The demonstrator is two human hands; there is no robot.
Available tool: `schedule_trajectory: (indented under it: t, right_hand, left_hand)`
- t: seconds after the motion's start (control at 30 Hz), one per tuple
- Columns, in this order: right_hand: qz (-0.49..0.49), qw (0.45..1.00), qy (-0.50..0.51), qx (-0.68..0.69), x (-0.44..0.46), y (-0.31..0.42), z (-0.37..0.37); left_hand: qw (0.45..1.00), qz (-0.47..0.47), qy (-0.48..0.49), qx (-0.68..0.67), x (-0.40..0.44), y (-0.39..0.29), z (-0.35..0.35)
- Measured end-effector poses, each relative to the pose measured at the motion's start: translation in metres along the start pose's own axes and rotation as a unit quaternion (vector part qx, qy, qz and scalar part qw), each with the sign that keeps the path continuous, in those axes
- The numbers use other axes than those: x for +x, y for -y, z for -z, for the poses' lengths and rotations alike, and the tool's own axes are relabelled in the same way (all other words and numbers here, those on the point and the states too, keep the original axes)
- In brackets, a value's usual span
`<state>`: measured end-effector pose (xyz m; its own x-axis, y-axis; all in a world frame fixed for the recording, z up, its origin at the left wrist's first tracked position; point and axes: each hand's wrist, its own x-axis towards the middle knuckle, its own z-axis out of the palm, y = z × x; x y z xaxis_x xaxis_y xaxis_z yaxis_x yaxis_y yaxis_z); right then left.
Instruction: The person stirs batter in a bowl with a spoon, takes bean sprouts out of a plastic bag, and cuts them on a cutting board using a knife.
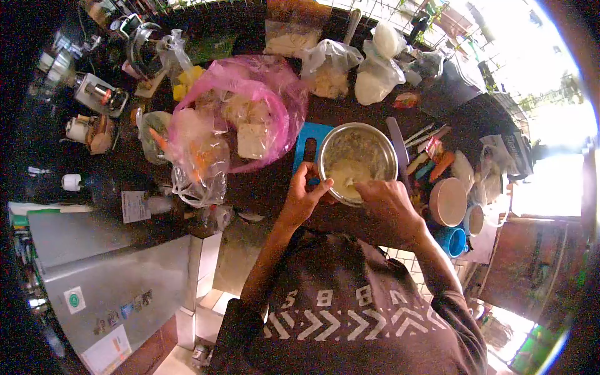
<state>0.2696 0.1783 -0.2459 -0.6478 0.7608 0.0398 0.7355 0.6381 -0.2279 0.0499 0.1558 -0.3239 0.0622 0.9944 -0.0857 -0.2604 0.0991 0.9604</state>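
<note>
A round metal bowl [369, 127] with pale, thick batter [342, 172] in it is directly in front of me. My left hand [302, 199] grips the bowl's near left rim, thumb over the edge. Closed over the bowl's near right side, my right hand [389, 205] has its fingers pointing down into the batter. What it holds is mostly hidden by the fingers; only a small pale bit shows below them. Behind the bowl's left side, part of a blue cutting board [310, 133] sticks out.
Left of the bowl, an opened pink plastic bag [286, 87] holds pale blocks [253, 141] and clear bags. Filled plastic bags [330, 74] stand at the back. On the right are a pinkish container [447, 202], a blue cup [452, 241] and several utensils.
</note>
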Motion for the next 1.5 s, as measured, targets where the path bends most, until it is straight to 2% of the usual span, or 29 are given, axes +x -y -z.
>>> schedule_trajectory:
  t: [0.07,0.13,0.17,0.2,0.3,0.4,0.53,0.6,0.63,0.7,0.73,0.8,0.87,0.9,0.97,1.0,1.1,1.2,1.23,1.33,1.4,1.43,1.5]
  right_hand:
    - [-0.013,0.999,0.03,-0.026,0.004,-0.005,0.013]
    - [-0.084,0.988,0.111,-0.063,0.008,-0.021,0.022]
    - [-0.113,0.992,0.046,-0.006,0.009,-0.027,0.019]
    - [-0.113,0.993,0.045,-0.006,0.01,-0.032,0.017]
    - [-0.117,0.993,0.002,-0.001,0.013,-0.046,-0.004]
    - [-0.13,0.991,-0.025,-0.007,0.022,-0.043,-0.027]
    - [-0.119,0.992,0.028,-0.016,0.026,-0.012,-0.012]
    - [-0.114,0.99,0.045,0.072,0.029,0.001,0.013]
    - [-0.115,0.989,0.047,0.075,0.028,-0.001,0.013]
    - [-0.073,0.98,-0.022,0.183,0.028,-0.008,0.015]
    - [-0.074,0.98,-0.022,0.183,0.029,-0.01,0.015]
    - [-0.119,0.95,-0.034,0.286,0.032,-0.012,0.016]
    - [-0.131,0.95,-0.053,0.277,0.037,-0.016,0.006]
    - [-0.141,0.95,-0.068,0.269,0.04,-0.017,0.0]
    - [-0.161,0.934,-0.069,0.312,0.043,-0.014,-0.006]
    - [-0.181,0.915,-0.069,0.354,0.043,-0.013,-0.007]
    - [-0.166,0.926,-0.083,0.328,0.041,-0.014,-0.001]
    - [-0.126,0.951,-0.104,0.263,0.035,-0.015,0.013]
    - [-0.164,0.941,-0.085,0.283,0.033,-0.012,0.023]
    - [-0.154,0.934,-0.125,0.296,0.029,-0.005,0.03]
    - [-0.088,0.969,-0.071,0.221,0.021,-0.012,-0.008]
    - [-0.089,0.963,-0.07,0.245,0.018,-0.01,-0.026]
    - [-0.094,0.962,-0.036,0.253,0.023,0.013,-0.015]
  left_hand:
    - [1.0,-0.019,-0.004,0.018,0.001,0.006,0.002]
    - [0.996,-0.062,-0.008,0.06,0.002,0.016,0.005]
    - [0.994,-0.082,-0.007,0.078,0.002,0.015,0.005]
    - [0.99,-0.102,-0.008,0.097,0.003,0.012,0.005]
    - [1.0,-0.007,0.001,0.005,-0.001,0.006,0.004]
    - [0.999,-0.009,0.0,0.031,0.001,0.006,0.007]
    - [1.0,0.013,0.008,0.021,0.001,0.008,0.007]
    - [0.999,0.031,0.008,-0.003,0.0,0.009,0.007]
    - [1.0,0.022,0.006,0.019,-0.001,0.007,0.007]
    - [0.999,0.013,0.003,0.041,-0.001,0.006,0.007]
    - [0.998,-0.003,0.005,0.068,0.0,0.005,0.008]
    - [0.995,-0.022,0.01,0.095,0.004,0.013,0.012]
    - [0.984,-0.096,0.022,0.146,0.009,0.024,0.017]
    - [0.984,-0.097,0.023,0.147,0.007,0.018,0.015]
    - [0.997,0.041,0.054,0.032,0.0,0.0,0.007]
    - [0.997,0.042,0.055,0.032,0.0,-0.003,0.007]
    - [0.991,0.075,0.085,0.071,-0.001,-0.006,0.01]
    - [0.992,0.032,0.082,0.091,-0.003,-0.008,0.011]
    - [0.988,0.033,0.082,0.123,-0.004,-0.012,0.012]
    - [0.978,0.026,0.099,0.183,-0.005,-0.017,0.015]
    - [0.97,0.017,0.119,0.21,-0.005,-0.017,0.014]
    - [0.968,0.015,0.118,0.22,-0.005,-0.017,0.012]
    - [0.967,0.011,0.113,0.229,-0.005,-0.012,0.011]
